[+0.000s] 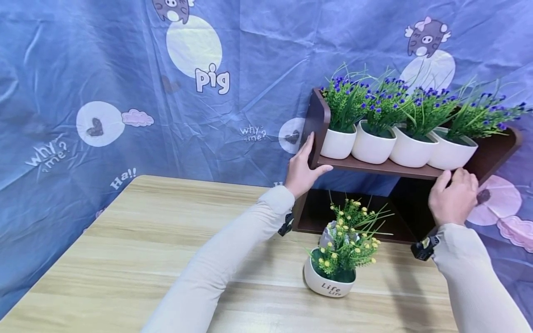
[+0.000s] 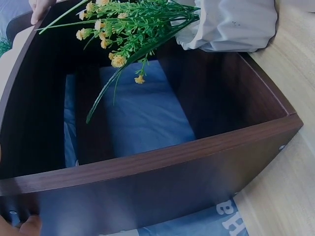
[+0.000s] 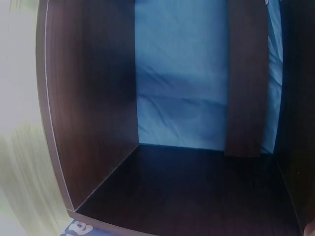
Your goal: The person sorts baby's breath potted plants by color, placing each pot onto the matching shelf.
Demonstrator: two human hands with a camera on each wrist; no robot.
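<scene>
A dark brown two-tier wooden shelf (image 1: pixel 374 167) stands at the back right of the table. My left hand (image 1: pixel 301 170) grips its left side panel, fingers along the outer face and thumb at the upper board's front edge. Near the right end of that board, my right hand (image 1: pixel 454 196) holds the front edge with bent fingers, just below the rightmost white pot (image 1: pixel 451 150). Several white pots with purple-flowered artificial plants (image 1: pixel 385 99) line the upper tier. In the left wrist view, a yellow-flowered plant in a ridged white pot (image 2: pixel 236 24) stands before the lower tier.
In front of the shelf, on the light wooden table (image 1: pixel 137 259), sits a white oval pot lettered "Life" (image 1: pixel 329 282) with yellow flowers. It partly hides the ridged pot behind it. A blue printed curtain (image 1: pixel 250 60) hangs behind the table and shelf.
</scene>
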